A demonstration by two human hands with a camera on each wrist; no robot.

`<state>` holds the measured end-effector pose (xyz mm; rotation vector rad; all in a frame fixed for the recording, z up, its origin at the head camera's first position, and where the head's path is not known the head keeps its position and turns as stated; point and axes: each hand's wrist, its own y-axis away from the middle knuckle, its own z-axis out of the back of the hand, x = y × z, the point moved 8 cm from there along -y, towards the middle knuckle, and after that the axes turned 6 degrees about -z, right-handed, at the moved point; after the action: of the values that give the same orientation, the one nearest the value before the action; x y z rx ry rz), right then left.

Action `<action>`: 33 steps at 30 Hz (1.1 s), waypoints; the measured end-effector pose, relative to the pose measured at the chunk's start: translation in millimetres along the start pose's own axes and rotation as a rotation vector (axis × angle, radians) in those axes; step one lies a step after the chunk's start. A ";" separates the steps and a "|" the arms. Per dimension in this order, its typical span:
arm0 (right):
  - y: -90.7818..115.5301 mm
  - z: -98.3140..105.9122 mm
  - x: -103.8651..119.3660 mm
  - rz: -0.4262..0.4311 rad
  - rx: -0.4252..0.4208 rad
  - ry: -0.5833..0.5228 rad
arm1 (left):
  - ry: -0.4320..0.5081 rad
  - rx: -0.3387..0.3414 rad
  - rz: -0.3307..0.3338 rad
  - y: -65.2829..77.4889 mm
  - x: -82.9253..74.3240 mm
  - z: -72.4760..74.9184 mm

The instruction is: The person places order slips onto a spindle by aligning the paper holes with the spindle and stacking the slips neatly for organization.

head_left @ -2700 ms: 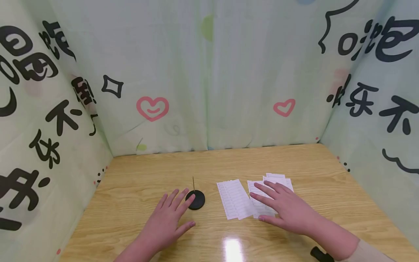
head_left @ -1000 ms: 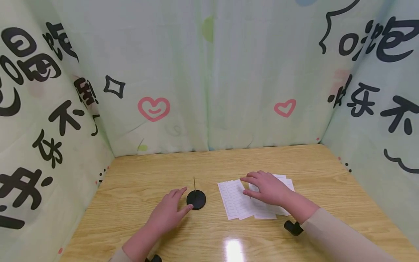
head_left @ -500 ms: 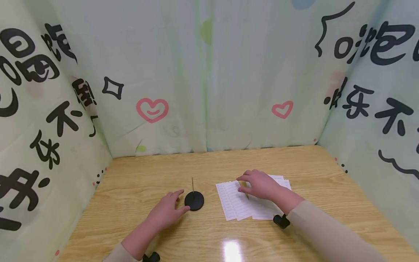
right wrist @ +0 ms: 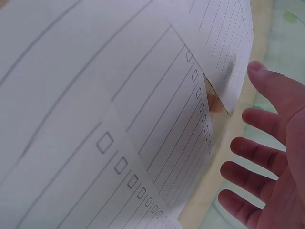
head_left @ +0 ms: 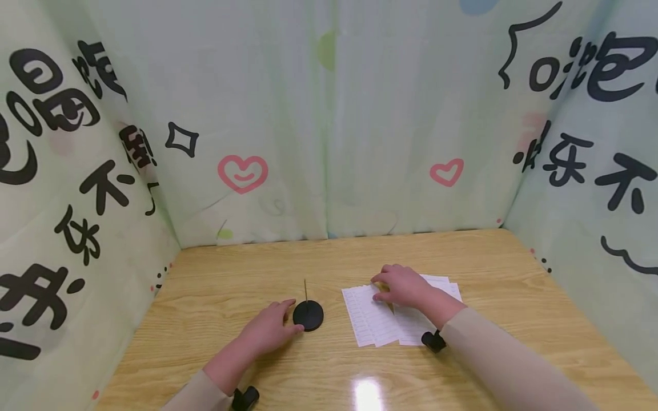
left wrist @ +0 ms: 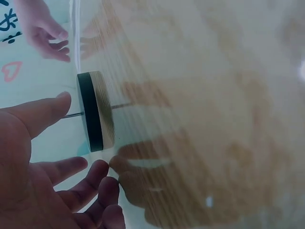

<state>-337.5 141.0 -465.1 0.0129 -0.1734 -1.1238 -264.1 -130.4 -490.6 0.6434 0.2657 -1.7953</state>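
A paper spike (head_left: 309, 317), a round black base with a thin upright metal rod, stands left of the table's middle. My left hand (head_left: 271, 328) is at its left side, thumb near the front of the base and fingers behind. In the left wrist view, thumb and fingers (left wrist: 95, 186) lie apart around the base, holding nothing. Several white to-do list sheets (head_left: 366, 319), printed with lines and small checkboxes, overlap on the table to the right. My right hand (head_left: 403, 285) hovers over them with bent, separated fingers; in the right wrist view nothing is between the fingers (right wrist: 250, 179).
The wooden table (head_left: 247, 268) is enclosed at the back and sides by pale printed curtains (head_left: 380, 114). Black wrist cameras (head_left: 433, 341) sit under both forearms. A bright light reflection (head_left: 367, 394) shows on the front of the tabletop.
Both hands began spread wide. The right hand has moved left over the sheets and its fingers have bent; the left hand has drawn in beside the spike's base. Sheets and spike stay put.
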 end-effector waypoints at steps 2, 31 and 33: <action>-1.8 -2.3 -0.4 -0.017 0.020 -0.007 | -0.009 0.010 0.001 -2.5 0.8 -1.2; -7.4 -13.9 -2.4 -0.155 0.060 -0.199 | -0.074 0.033 0.022 -10.1 -1.0 -2.1; -5.2 -14.4 -2.2 -0.176 0.074 -0.237 | -0.072 0.033 0.022 -9.7 -1.6 -1.9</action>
<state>-341.0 139.6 -480.1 -0.0400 -0.4324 -1.2927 -272.3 -125.1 -492.6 0.6014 0.1794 -1.8007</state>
